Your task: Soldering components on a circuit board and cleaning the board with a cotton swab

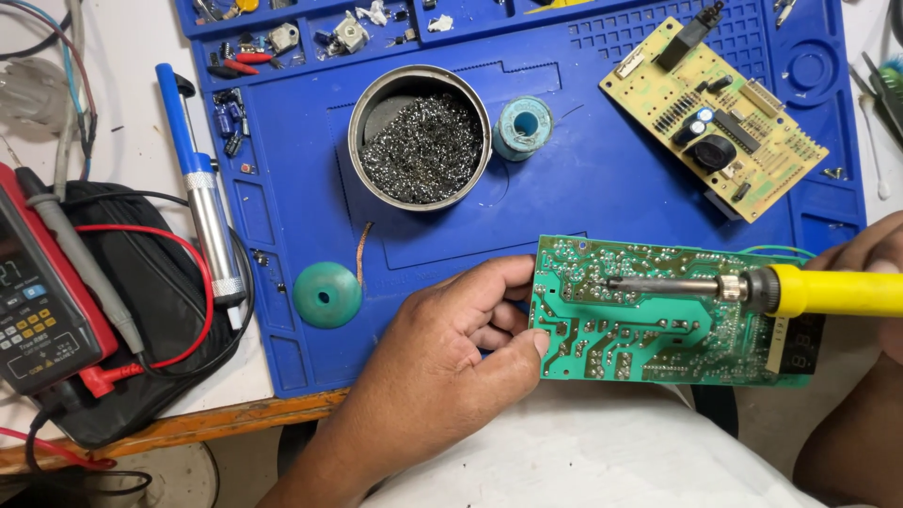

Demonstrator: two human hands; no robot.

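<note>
Left hand [451, 348] pinches green circuit board [658, 315] edge, lower centre, solder side up, steadying it; right hand [870, 263], frame right, grips yellow-handled soldering iron [743, 287], tip on board

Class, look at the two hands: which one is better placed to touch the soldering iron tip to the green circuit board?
The right hand, probably. It grips the yellow soldering iron, whose tip lies over the green circuit board. The left hand is occupied holding the board's left edge.

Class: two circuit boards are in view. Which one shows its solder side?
The green board, held by the left hand, shows solder joints. The yellowish board on the blue mat shows components.
</note>
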